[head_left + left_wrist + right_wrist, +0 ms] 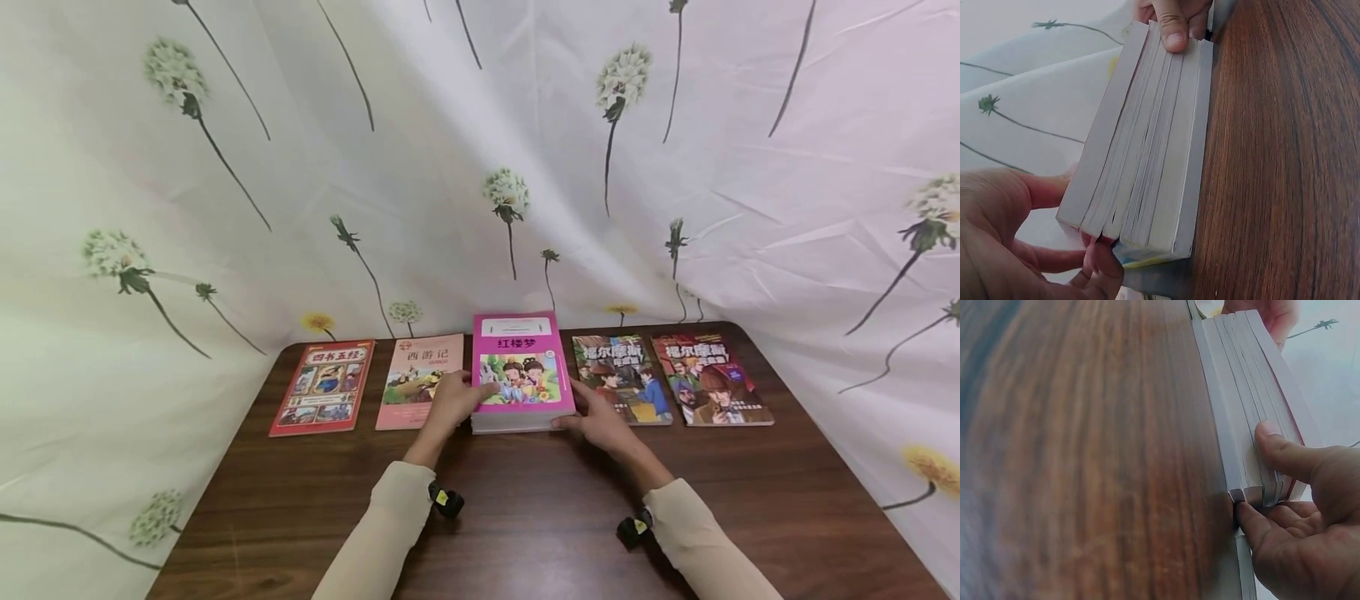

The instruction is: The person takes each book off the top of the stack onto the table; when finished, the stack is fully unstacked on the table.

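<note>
Long cream fabric sleeves (pixel 388 521) lie closest to me, well in front of the stack, with small black cameras (pixel 447 502) strapped at both wrists. Under them spreads a dark brown wood-grain table (pixel 525 517). Beyond the cuffs, the left hand (pixel 452 404) grips the left side of a thick stack of books with a bright pink illustrated top cover (pixel 522 375), its thumb over that cover. The right hand (pixel 603 423) holds the stack's near right corner, thumb against the pale page edges, fingers bent round the side. The stack lies flat on the table. Just left of it is a pale pink illustrated book (pixel 420 362), partly hidden by the left hand; farther left, a red comic-panelled book (pixel 322 387). Just right of the stack lies a dark detective-scene book (pixel 626 375), then a reddish-brown detective-scene book (pixel 712 383). Behind it hangs a white dandelion-printed cloth (pixel 435 167).
</note>
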A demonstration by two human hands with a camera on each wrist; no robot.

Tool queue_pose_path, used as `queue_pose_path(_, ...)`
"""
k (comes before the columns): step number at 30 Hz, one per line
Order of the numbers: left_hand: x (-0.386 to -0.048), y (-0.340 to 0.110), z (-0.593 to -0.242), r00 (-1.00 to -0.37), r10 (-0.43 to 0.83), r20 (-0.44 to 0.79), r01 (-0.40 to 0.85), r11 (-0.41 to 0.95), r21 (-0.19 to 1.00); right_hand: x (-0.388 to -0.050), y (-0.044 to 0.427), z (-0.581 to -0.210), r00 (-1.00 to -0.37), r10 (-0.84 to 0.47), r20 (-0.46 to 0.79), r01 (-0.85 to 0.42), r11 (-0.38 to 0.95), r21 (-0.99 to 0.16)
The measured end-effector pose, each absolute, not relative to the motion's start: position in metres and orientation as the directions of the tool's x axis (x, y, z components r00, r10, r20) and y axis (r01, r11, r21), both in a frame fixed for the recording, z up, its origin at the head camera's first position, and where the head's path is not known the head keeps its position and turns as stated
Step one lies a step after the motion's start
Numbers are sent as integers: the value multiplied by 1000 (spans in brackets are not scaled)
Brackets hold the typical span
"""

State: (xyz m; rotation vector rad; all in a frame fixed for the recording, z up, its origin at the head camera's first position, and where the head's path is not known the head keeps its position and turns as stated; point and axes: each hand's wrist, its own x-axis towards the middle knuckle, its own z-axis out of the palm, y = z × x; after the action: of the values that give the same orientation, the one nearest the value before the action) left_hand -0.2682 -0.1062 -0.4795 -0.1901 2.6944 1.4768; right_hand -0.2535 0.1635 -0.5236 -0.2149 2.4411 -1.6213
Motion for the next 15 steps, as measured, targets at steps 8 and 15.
queue_pose_path(8, -271, -113, -476, -980, -54, -192, -195, 455, 869, -252, 165, -523, -969, -234, -78, -19, 386, -922)
queue_pose_path(15, -270, -115, -469, -974, -87, -207, -224, 452, 864, -255, 163, -525, -969, -231, -84, -15, 395, -919)
